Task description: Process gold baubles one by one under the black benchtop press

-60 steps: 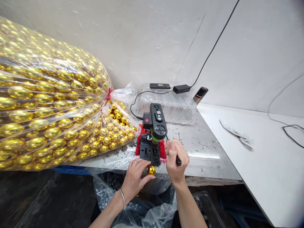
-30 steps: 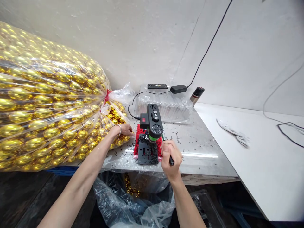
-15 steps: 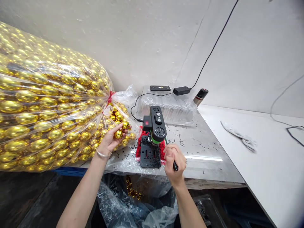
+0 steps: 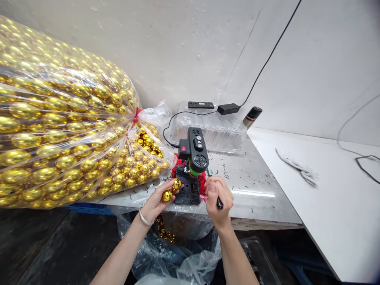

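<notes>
Two shiny gold balls [image 4: 167,195] sit in the fingers of my left hand [image 4: 156,201], close to the left edge of a black slotted base plate [image 4: 190,194]. My right hand [image 4: 219,200] is wrapped round a screwdriver [image 4: 219,204]; the black end of its handle pokes out below my fist and a green shaft runs up toward the device. Above the plate stands a small black electric device [image 4: 197,147] with round vents, knobs and a green ring. Red cloth-like material [image 4: 202,183] lies under the plate, with black bits scattered over it.
A large clear bag of gold balls [image 4: 59,130], tied with red, fills the left side. Behind the device are a clear plastic tray [image 4: 221,136], a black power adapter [image 4: 228,109] and a can [image 4: 252,117]. A glove [image 4: 297,168] lies right. Below hangs a plastic-lined bin [image 4: 175,259].
My left hand has moved from the bag's opening down and right to the plate, carrying gold balls. My right hand keeps its grip in nearly the same spot.
</notes>
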A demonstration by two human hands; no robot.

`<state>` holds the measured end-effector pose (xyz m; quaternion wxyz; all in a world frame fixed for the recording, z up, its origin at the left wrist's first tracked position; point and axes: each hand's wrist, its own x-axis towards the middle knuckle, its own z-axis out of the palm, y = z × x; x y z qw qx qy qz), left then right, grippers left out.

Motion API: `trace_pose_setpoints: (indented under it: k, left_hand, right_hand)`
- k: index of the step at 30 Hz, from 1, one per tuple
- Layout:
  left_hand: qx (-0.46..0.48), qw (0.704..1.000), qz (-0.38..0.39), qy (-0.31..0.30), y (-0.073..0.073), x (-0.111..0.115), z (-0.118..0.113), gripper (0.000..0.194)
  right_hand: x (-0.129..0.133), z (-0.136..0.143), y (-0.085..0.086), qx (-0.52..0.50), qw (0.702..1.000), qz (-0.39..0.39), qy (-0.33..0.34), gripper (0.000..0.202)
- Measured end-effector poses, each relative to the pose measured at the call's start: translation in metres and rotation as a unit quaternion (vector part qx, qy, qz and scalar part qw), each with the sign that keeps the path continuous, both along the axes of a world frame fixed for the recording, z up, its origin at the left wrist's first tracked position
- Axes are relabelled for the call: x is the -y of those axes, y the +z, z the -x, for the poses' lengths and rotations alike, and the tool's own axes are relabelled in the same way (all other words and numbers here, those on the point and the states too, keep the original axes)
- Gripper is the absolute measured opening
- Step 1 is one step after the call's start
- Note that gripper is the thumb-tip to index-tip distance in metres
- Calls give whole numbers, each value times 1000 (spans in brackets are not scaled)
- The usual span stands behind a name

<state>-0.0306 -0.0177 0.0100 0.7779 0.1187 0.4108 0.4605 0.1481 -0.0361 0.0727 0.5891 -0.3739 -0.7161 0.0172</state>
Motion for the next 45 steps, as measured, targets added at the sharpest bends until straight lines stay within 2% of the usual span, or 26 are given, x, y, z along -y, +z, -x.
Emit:
trace_pose_setpoints:
  k: [3,7,9,12,15,20,24,27,30,34,36,39,45]
  left_hand:
    - [-3,999,-33,-11,-3,-2,1,40]
    - [-28,999,-42,-6,-5,-7,3,29]
    - [-59,997,-46,4,-6,-9,0,29]
    - [-138,988,-74,17,-7,-12,-9,40]
    - [-226,964,-140,8,-12,-16,-22,51]
    - [-363,892,-269,-29,-21,-20,-34,38]
    - [-463,833,-297,-64,-21,-20,-34,37]
    - [-517,798,-303,-67,-19,-19,-35,36]
    - [-535,783,-312,-60,-17,-18,-35,35]
    - [-512,798,-310,-61,-17,-17,-34,34]
    - [-516,793,-316,-71,-17,-17,-33,34]
    - [-545,770,-322,-83,-17,-18,-34,34]
    - [-552,763,-325,-80,-15,-19,-34,33]
  right_hand:
    - [0,0,0,-3,1000,-1,1,25]
    - [0,0,2,1,1000,-2,2,25]
    - [0,1,3,2,1000,-1,3,26]
    - [0,1,5,2,1000,1,-1,26]
    - [0,0,7,5,1000,5,-5,25]
    - [2,-1,9,26,1000,12,-12,22]
    - [3,-2,8,31,999,11,-19,20]
    - [3,-2,7,31,999,10,-21,20]
    - [3,-2,7,33,999,10,-19,20]
    - [4,-2,6,31,999,13,-17,21]
    - [5,-1,3,21,1000,15,-16,23]
    - [6,0,-8,8,1000,19,-11,24]
    - [1,-1,-46,18,1000,-25,-5,25]
